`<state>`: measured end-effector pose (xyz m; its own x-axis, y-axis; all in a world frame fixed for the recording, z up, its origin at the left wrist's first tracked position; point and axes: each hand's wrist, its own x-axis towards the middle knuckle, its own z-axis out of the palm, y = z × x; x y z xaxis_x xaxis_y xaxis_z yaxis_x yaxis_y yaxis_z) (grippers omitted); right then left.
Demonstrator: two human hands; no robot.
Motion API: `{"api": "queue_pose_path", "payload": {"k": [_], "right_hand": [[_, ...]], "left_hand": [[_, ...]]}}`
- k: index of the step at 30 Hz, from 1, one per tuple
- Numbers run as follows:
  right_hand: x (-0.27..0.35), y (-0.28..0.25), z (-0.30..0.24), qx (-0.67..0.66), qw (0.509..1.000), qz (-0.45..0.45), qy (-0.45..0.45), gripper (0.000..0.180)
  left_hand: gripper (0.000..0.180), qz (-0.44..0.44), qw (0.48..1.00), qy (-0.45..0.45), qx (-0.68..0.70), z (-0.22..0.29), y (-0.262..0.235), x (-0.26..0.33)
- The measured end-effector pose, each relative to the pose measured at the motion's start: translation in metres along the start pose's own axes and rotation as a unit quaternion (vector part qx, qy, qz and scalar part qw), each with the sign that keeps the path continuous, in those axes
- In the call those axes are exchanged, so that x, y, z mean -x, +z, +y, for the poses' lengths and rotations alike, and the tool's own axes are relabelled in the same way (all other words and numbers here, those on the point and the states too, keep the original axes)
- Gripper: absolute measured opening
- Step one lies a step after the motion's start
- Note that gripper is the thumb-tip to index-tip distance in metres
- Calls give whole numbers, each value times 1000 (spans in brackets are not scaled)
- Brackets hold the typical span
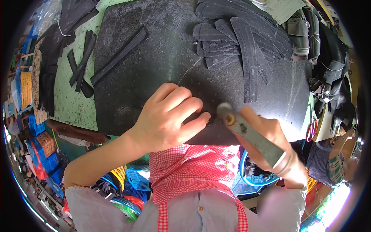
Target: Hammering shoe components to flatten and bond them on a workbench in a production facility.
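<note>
My left hand rests low over the black work slab, near its front edge. Its fingers are curled and pressed together; whatever lies under them is hidden, dark against dark. Just to its right, my right hand grips a hammer with a grey metal head, raised above the slab and slightly blurred. The handle's end shows in the head, while the rest is hidden below. A single black strip lies slantwise on the slab beyond my left hand. Farther right, a pile of stitched black strips is spread out.
More black strips lie on the green tabletop at left. Tied black bundles stand at the far right, with red-handled scissors nearer. Blue baskets sit below the table. Another person's arm shows at right.
</note>
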<state>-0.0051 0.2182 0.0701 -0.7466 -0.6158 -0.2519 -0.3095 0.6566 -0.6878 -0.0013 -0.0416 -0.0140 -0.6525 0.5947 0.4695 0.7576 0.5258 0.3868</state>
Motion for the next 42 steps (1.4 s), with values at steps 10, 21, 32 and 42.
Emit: {"api": "queue_pose_path", "payload": {"k": [10, 21, 32, 42], "right_hand": [[-3, 0, -3, 114, 992, 47, -7, 23], [-7, 5, -7, 47, 999, 6, -26, 21], [-28, 9, -19, 32, 997, -62, -42, 17], [-52, 1, -37, 36, 993, -101, -43, 18]], "left_hand": [[28, -11, 998, -48, 46, -6, -8, 1], [29, 2, 1000, 3, -5, -9, -14, 8], [35, -47, 993, -56, 88, -38, -34, 15], [32, -48, 995, -38, 78, -53, -46, 24]]}}
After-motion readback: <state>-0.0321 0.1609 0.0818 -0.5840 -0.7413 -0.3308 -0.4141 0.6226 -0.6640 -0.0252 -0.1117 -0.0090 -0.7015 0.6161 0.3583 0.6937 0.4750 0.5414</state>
